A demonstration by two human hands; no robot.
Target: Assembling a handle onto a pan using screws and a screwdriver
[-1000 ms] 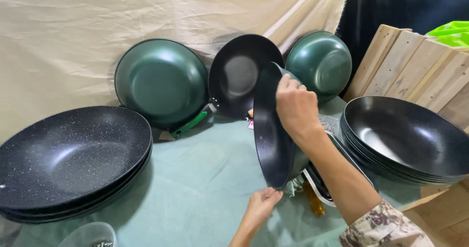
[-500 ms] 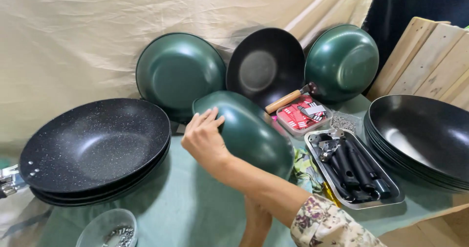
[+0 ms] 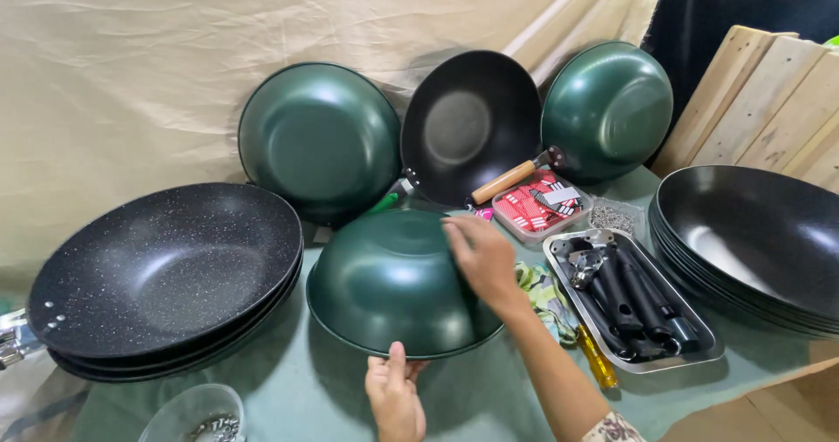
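Observation:
A dark green wok (image 3: 393, 289) lies upside down, dome up, on the pale green table cover (image 3: 288, 390) in front of me. My right hand (image 3: 481, 257) rests on the right side of its dome with the fingers spread over the top. My left hand (image 3: 395, 397) grips the near rim from below, thumb against the metal. The wok's inside is hidden.
A stack of black speckled woks (image 3: 166, 276) sits at the left and a stack of black woks (image 3: 760, 241) at the right. At the back, two green woks (image 3: 319, 141) and a black wok (image 3: 472, 123) lean against the cloth. A metal tray of black handles (image 3: 629, 302), a box of red packets (image 3: 537, 206) and a glass bowl (image 3: 192, 411) are close by.
The green wok, held up on its edge a second ago, has been turned over and lowered dome up. My right hand slid across its top; my left hand stayed at the near rim.

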